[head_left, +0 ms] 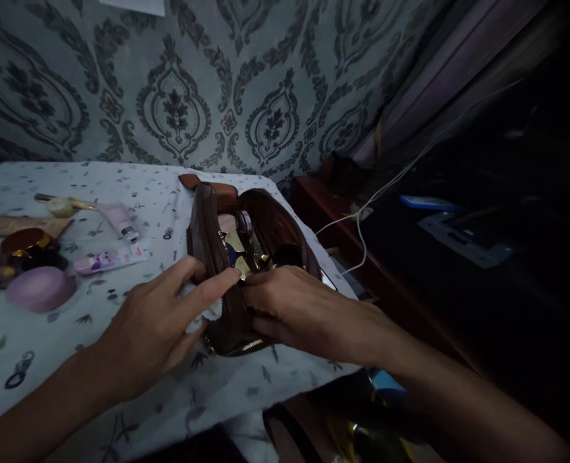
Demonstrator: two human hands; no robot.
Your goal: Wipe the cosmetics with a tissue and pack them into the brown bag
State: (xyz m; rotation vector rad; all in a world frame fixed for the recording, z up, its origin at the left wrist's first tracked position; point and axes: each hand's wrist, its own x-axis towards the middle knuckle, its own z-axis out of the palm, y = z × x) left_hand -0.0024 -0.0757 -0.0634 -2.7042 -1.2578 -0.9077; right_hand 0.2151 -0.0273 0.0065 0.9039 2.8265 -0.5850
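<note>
A: From the head view, where is the bag?

B: The brown bag (pixel 206 233) sits on the desk (pixel 260 379), on the pale printed cover, between the two hands, its mouth unzipped and gaping.

A: How would it handle?

B: Soft in the walls, I'd judge, since the sides bow and crease, with some weight low down from what's inside. The smooth skin could be a little slippery. I'd take it by the side wall just below the zip (pixel 252 346), or cup it underneath; a pull on the rim alone might fold it.

A: And each grip?

B: The left grip (pixel 157 321) is curled narrow around a crumpled white wad (pixel 212 312), right against the bag's near side, forefinger reaching over the rim. The right grip (pixel 297 302) dips into the mouth; its fingertips are hidden, so I can't tell whether they hold anything.

A: What does the bag look like?

B: Dark brown and leathery, with gold-coloured zip teeth and a lighter tan tab (pixel 188 182) at the far end. Inside, shiny gold-toned pieces (pixel 235 241) lie near a pale round-edged item (pixel 227 223). The light is too dim to name them.
</note>
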